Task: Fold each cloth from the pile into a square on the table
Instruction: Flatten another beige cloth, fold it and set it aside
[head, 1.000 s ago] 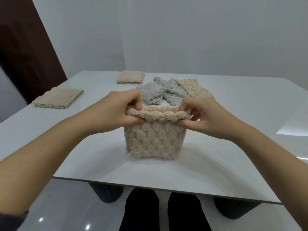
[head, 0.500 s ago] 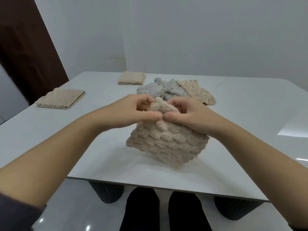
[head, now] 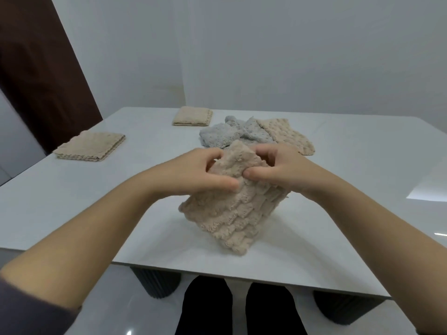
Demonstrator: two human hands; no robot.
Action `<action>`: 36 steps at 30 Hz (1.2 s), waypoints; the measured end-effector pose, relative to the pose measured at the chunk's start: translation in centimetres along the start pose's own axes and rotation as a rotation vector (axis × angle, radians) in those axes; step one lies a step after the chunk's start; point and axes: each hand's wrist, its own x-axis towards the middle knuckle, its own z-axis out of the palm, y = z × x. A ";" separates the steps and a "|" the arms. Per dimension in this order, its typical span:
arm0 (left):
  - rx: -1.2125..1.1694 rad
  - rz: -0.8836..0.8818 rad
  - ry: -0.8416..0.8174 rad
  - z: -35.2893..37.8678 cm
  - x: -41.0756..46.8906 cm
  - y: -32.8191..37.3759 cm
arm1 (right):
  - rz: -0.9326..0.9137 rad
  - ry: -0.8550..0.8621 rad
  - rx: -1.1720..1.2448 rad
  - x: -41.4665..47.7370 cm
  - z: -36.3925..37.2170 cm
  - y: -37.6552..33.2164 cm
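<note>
While left hand (head: 193,174) and right hand (head: 286,170) pinch its top, the beige cloth (head: 232,215) hangs tilted — seemingly folded.

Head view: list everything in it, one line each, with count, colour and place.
held cloth: one, beige, held tilted at the table's near middle
grey cloths: count unclear, grey, heaped behind the hands
loose beige cloth: one, beige, on the right of that heap
folded cloths: two, beige, one by the left edge, one at the far side
table: one, white, fills the middle
table legs: two seen, dark, ribbed, under the near edge
panel: one, dark brown, far left
wall: pale grey, behind the table
left hand: pinches the held cloth's top
right hand: pinches the same top, beside the left
legs: two, black, below the table edge
</note>
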 end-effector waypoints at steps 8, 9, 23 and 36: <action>-0.094 0.173 0.290 0.7 0.1 -1.4 | 0.020 0.025 -0.110 -1.0 -2.6 1.4; -0.111 0.182 0.294 0.9 0.1 -1.4 | 0.010 0.055 -0.073 -1.1 -2.8 1.7; -0.435 -0.094 0.296 6.8 9.7 -0.3 | 0.394 0.349 0.504 -0.3 -5.5 8.8; -0.448 -0.356 0.146 15.8 31.2 6.4 | 0.575 0.771 0.255 2.7 -22.7 17.9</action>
